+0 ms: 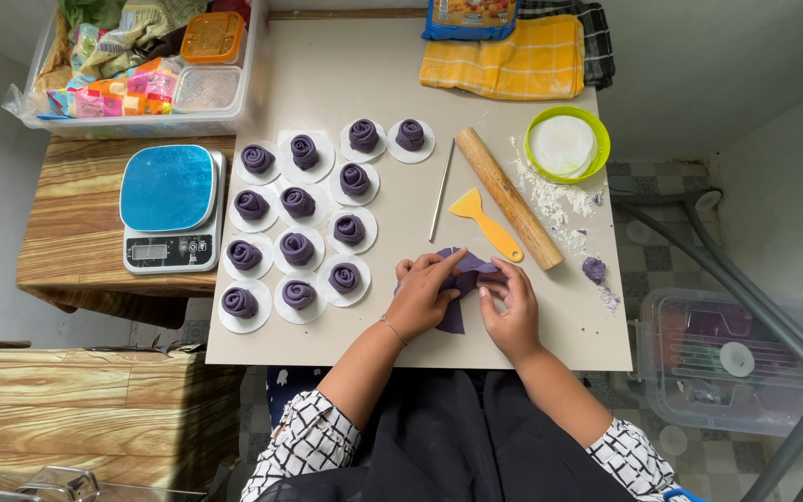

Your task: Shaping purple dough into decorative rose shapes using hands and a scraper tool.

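Two Hands Folding Purple Dough

Two hands are busy near the 6 o'clock edge of the desk (346, 74). Our left hand (420, 297) and our right hand (511, 311) both pinch one piece of purple dough (462, 279). The fingers (439, 265) of the left hand are curled and pressed on the dough's left side, with one finger stretched over the top. The right hand's fingers are bent around the dough's right side and touch it too. The dough lies flat on the desk between the two hands, and part of it is folded up.

At 9 o'clock from the hands we see many purple dough roses (297, 246), each on a small white round paper. They sit in rows, close together. Further out at 9 o'clock is a kitchen scale (171, 206) with a blue top.

At 12 o'clock from the hands lies a yellow scraper (483, 221). Just beside it, at 1 o'clock, rests a wooden rolling pin (508, 197). A thin metal stick (440, 191) lies at 11 o'clock. A green bowl (597, 139) sits at 1 o'clock, well apart. A small purple dough lump (594, 270) waits at 3 o'clock, near spilled flour.
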